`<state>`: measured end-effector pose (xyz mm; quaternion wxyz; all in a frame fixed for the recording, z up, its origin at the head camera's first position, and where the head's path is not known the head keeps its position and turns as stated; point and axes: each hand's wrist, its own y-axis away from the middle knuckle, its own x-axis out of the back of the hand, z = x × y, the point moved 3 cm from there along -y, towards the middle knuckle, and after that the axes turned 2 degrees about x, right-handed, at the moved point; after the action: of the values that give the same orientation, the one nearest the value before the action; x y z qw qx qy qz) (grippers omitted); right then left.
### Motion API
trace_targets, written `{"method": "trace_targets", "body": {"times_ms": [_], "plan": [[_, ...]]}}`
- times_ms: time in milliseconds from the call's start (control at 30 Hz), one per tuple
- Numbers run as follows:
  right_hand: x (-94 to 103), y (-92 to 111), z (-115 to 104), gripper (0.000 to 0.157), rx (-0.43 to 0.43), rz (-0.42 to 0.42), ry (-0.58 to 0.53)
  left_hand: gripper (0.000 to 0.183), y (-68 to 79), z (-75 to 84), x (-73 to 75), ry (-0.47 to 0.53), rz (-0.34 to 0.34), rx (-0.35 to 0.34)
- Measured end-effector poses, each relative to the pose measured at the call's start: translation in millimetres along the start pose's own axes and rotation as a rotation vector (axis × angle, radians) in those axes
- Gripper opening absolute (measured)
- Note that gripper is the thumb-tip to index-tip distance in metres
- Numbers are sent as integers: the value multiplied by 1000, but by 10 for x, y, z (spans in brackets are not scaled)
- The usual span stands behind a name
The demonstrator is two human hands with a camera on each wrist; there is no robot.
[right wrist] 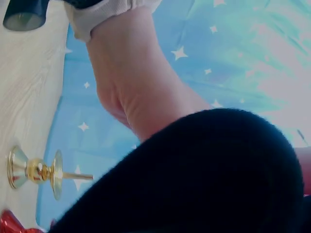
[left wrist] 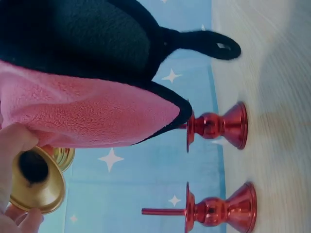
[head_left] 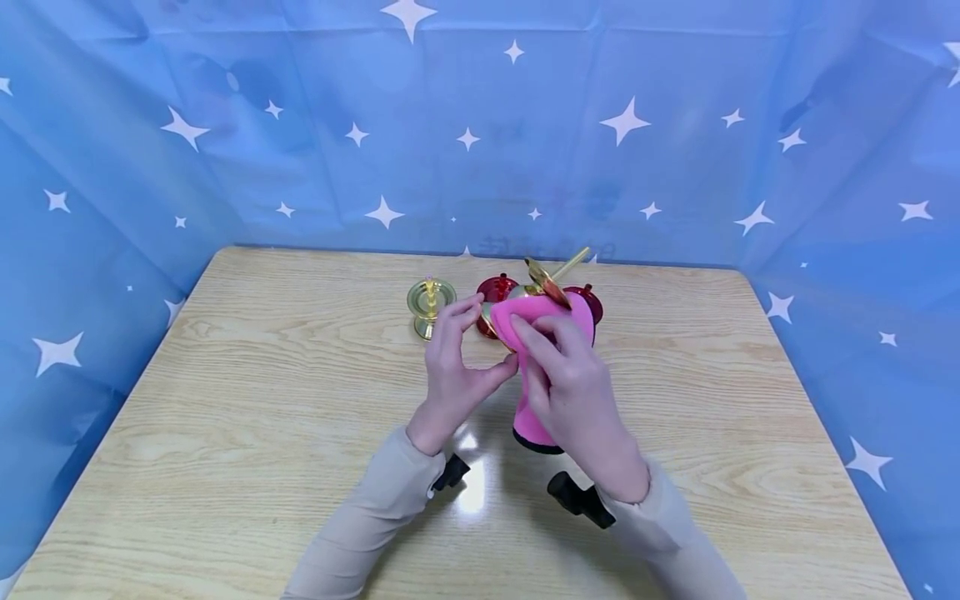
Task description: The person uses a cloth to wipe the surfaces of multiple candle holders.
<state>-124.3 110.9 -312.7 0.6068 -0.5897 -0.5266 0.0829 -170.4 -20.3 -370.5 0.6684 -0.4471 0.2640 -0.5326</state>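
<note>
My left hand (head_left: 456, 379) grips a gold candlestick (head_left: 547, 285) by its base, with the thumb below and the fingers above. It is raised off the table and tilted, its spike pointing to the far right. In the left wrist view the hollow underside of its base (left wrist: 46, 194) shows between fingers and thumb. My right hand (head_left: 576, 387) holds a pink cloth (head_left: 536, 429) with black edging against the candlestick, covering much of its middle. A black loop tab (left wrist: 209, 44) sticks out from the cloth. In the right wrist view, dark fabric (right wrist: 204, 179) hides the fingers.
Another gold candlestick (head_left: 431, 300) stands upright left of the hands. Two red candlesticks stand behind them, one red candlestick (head_left: 497, 288) partly hidden by the held piece, the other red candlestick (head_left: 594, 305) by the cloth. A blue star-patterned curtain (head_left: 465, 179) borders the wooden table (head_left: 262, 400).
</note>
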Motion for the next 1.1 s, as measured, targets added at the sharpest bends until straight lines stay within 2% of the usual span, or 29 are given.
{"method": "trace_targets", "body": {"times_ms": [67, 200, 333, 400, 467, 567, 667, 800, 933, 1033, 1100], "plan": [[6, 17, -1, 37, 5, -28, 20, 53, 2, 2, 12, -27, 22, -34], [55, 64, 30, 36, -15, -37, 9, 51, -5, 5, 30, -38, 54, -42], [108, 72, 36, 35, -24, 90, -46, 52, -16, 11, 20, -47, 57, -61], [111, 43, 17, 34, -11, 158, -58, 52, -22, 24, 6, -64, 51, -98], [90, -1, -10, 32, 9, 187, -40, 51, -21, 34, -11, -87, 39, -146], [29, -70, -40, 32, 26, 161, -4, 52, -10, 46, -27, -118, 19, -203], [-25, -96, -56, 33, 45, 116, 14, 51, 2, 46, -11, -134, 17, -227], [-52, -58, -46, 33, 64, 109, -12, 47, -17, 48, 30, -121, 54, -229], [-51, -2, 6, 29, 65, 147, -84, 45, -49, 60, 52, -96, 99, -215], [-52, 29, 69, 28, 64, 179, -177, 46, -64, 67, 61, -57, 130, -163], [-64, 47, 126, 28, 42, 193, -260, 48, -71, 66, 65, 20, 140, -88]]}}
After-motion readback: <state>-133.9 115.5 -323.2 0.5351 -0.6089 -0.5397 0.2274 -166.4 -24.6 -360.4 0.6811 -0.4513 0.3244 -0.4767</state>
